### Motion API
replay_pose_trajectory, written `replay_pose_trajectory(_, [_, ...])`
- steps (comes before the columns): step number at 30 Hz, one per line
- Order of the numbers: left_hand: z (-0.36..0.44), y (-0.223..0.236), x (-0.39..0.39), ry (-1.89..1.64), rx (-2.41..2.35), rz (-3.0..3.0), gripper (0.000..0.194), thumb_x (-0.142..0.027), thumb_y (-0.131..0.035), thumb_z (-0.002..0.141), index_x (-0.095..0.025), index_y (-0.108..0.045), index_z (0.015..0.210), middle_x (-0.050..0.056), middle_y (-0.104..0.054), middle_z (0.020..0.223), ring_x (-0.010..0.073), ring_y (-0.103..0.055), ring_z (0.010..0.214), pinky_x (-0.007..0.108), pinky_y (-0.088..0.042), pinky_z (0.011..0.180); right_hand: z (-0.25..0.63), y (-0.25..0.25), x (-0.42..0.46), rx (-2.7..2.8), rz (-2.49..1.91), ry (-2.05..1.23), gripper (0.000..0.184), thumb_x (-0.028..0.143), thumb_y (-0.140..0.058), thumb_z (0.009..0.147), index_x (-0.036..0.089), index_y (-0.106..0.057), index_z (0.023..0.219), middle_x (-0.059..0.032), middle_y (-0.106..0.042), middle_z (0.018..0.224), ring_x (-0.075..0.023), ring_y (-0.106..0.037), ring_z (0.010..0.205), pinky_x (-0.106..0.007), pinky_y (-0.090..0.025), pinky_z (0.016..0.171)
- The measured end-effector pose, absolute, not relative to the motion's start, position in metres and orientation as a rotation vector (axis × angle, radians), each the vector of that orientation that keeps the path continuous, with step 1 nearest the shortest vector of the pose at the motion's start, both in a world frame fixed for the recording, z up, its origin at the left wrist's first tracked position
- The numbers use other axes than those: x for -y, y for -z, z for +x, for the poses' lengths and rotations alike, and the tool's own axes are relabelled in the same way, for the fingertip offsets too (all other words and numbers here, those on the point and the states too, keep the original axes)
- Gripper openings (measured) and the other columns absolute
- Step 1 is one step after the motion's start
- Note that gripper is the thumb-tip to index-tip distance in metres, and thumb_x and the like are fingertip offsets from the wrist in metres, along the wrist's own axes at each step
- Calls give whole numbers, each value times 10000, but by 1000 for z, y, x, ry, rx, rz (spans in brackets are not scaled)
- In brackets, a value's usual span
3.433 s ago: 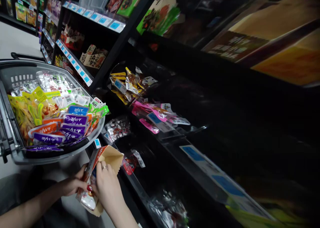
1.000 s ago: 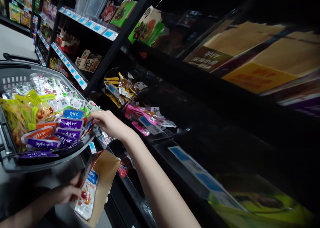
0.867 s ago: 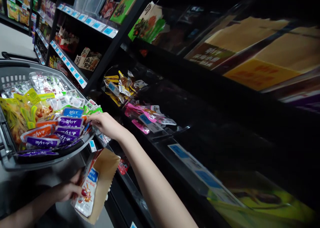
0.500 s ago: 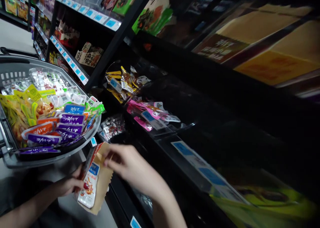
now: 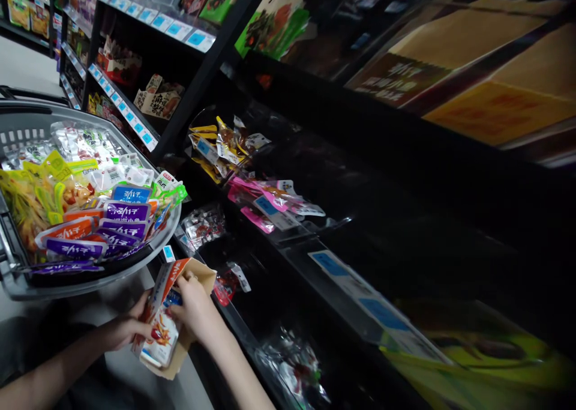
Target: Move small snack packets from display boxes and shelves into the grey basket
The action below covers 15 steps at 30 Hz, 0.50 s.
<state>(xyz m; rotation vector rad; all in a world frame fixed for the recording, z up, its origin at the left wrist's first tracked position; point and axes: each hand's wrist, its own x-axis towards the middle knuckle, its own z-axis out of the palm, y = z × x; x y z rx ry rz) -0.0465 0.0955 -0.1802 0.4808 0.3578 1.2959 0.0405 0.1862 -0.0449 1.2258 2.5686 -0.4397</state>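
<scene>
Matt cardboard box [image 5: 206,276], glossy plastic-looking sachet [image 5: 161,345], smooth plastic basket [image 5: 90,288], shiny film packets [image 5: 128,212]

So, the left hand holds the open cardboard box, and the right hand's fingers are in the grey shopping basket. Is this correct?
No: the head view shows the right hand with its fingers in the open cardboard box, not in the grey shopping basket. The left hand does hold the box.
</scene>
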Motion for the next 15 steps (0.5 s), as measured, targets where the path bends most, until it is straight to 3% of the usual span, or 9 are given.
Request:
replay_pose_trajectory(3, [-48,175,-95,-1320,-278,468,701,-39,-555,572,-265,-400,1217,39,-587,1091,239,-526,1032,395,-383,872,51,20,-195,-2598,1212,534,98,159,-559,672,165,-552,770,-39,-604,771,-181,-566,742,-283,-425,672])
replay_pose_trajectory(5, [-48,173,-95,-1323,-265,461,663,-52,-557,580,-244,-427,1201,54,-589,1109,253,-524,1047,412,-370,891,60,1,-200,-2655,1288,622,22,177,-507,719,179,-523,735,-20,-593,732,-170,-553,705,-287,-416,650])
replay_pose_trajectory(10, [-50,173,-95,-1316,-335,428,726,-74,-571,554,-237,-391,1238,66,-595,1117,268,-536,1033,404,-396,853,79,-34,-210,-2728,1507,1206,149,328,-517,752,180,-530,765,-18,-571,729,-166,-524,680,-285,-414,603])
replay_pose_trajectory(15, [-48,175,-94,-1297,-311,435,732,-78,-573,562,-237,-381,1251,63,-590,1136,257,-534,1051,396,-402,866,86,-28,-209,-2704,1399,1797,219,423,-549,734,211,-495,755,4,-473,672,-141,-464,586,-280,-401,538])
